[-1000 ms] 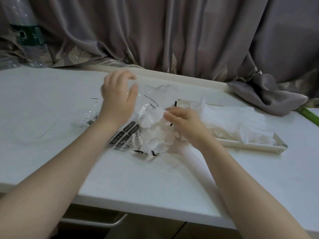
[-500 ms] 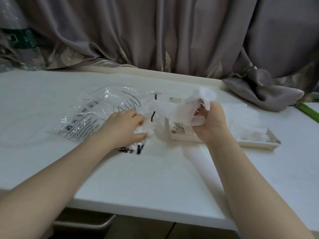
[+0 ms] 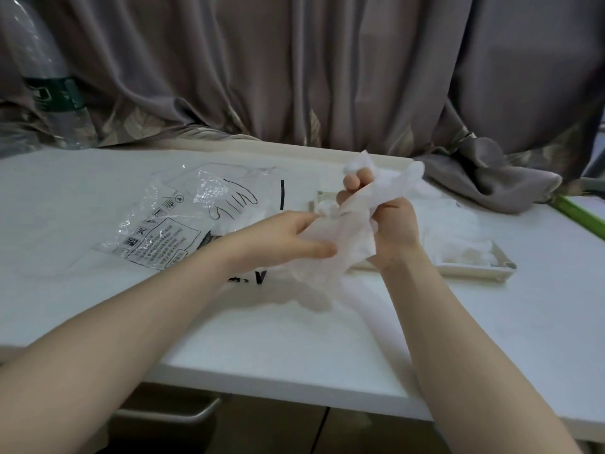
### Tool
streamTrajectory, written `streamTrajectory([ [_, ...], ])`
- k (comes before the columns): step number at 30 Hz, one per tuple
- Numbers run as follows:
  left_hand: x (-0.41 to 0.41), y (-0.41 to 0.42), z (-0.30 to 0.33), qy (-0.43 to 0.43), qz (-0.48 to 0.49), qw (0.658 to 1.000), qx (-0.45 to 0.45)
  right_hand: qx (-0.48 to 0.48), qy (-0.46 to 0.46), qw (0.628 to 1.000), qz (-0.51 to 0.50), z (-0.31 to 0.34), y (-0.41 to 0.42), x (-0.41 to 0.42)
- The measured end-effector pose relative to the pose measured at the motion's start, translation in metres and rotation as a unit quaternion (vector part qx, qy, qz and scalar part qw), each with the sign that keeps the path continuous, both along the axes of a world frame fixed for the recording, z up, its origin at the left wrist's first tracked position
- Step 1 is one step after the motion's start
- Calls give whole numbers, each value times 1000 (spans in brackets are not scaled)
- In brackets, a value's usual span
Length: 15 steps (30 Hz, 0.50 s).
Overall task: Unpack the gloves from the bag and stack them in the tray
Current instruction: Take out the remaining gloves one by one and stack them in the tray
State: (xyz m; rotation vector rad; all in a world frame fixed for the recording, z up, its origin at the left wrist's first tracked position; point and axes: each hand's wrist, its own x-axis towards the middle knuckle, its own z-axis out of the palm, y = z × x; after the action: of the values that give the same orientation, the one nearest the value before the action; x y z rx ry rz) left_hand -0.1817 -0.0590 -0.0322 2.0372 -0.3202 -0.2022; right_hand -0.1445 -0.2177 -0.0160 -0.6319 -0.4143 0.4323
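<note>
Both hands worked a crumpled translucent white glove (image 3: 347,224) lifted clear of the clear printed plastic bag (image 3: 183,217), the right hand (image 3: 389,221) gripping it, the left hand (image 3: 288,237) pinching its edge, above the shallow cream tray (image 3: 474,268) of earlier gloves—another apparently nearly stacked.

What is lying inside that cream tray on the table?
White gloves lie piled in the tray, filling its right part. The right hand and the glove it grips cover the tray's left part, so what lies there cannot be seen.

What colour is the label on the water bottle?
Green, with pale markings, on the water bottle; head view, far left.
</note>
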Motion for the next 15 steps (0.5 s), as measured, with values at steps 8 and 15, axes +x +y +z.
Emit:
streamTrajectory([
  [8,-2,19,12,40,13,942,-332,-39,-64,997,10,9,-49,11],
  [15,2,-10,41,18,37,945,-326,-370,-124,916,-93,23,-89,9],
])
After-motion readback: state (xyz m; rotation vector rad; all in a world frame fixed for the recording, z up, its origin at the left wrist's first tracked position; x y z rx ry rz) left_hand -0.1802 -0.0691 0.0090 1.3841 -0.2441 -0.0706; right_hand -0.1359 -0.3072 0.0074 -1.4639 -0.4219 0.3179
